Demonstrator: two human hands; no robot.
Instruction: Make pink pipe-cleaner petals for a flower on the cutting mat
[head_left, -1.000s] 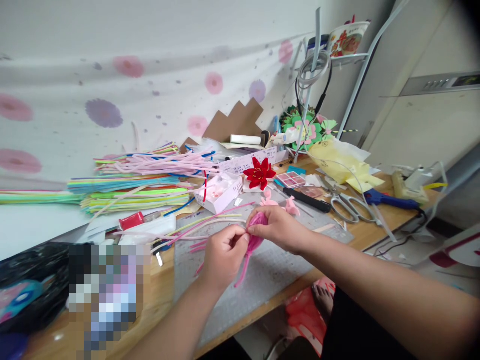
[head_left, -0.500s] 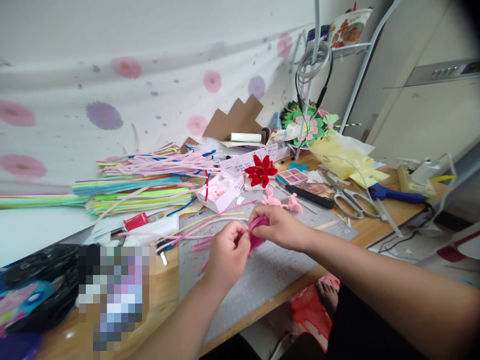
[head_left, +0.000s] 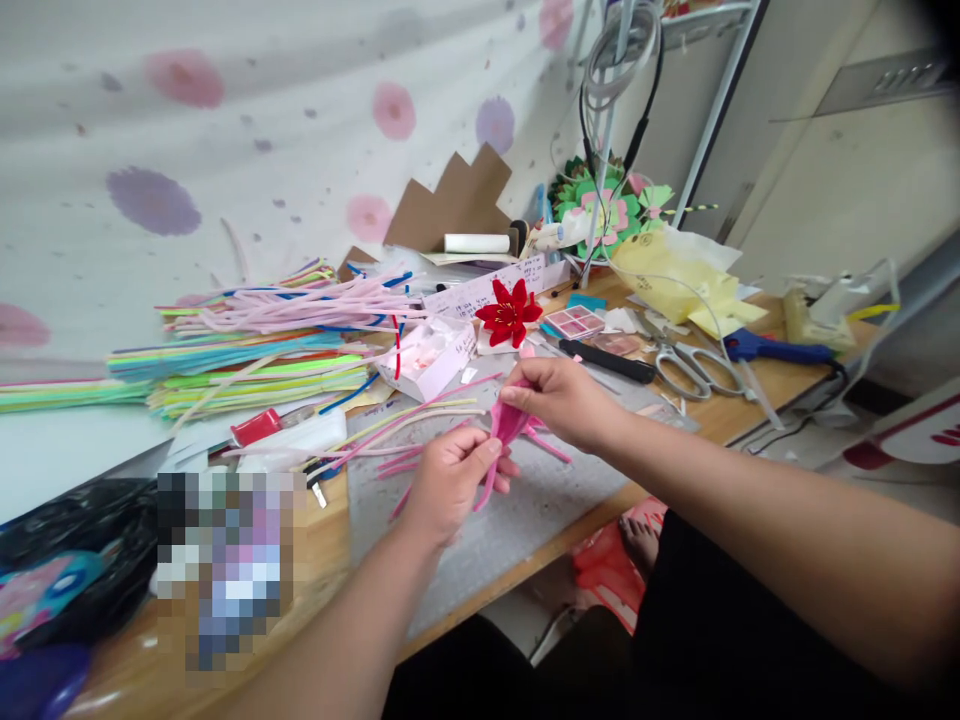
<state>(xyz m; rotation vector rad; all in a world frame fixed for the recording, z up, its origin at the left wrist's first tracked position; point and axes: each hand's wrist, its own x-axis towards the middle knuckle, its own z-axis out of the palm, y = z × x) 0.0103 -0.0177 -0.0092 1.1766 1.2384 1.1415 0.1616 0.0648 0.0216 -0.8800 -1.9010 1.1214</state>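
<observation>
Between both hands is a deep-pink petal shape bent from pipe cleaners, held just above the grey cutting mat. My left hand pinches its lower end between thumb and fingers, and a pink stem end hangs below. My right hand grips its upper edge with thumb and forefinger. Loose pink pipe cleaners lie on the mat left of the hands, and more pink ends show under my right hand. A red pipe-cleaner flower stands behind the hands.
Bundles of coloured pipe cleaners are stacked at the left back beside a white box. Scissors, a black-handled tool and a blue glue gun lie on the right. A black bag sits at the near left.
The pink petal piece now shows as a pointed shape stretched between the hands, my right hand raised slightly. My left fingers have opened out a little under it. The camera view has tilted down.
</observation>
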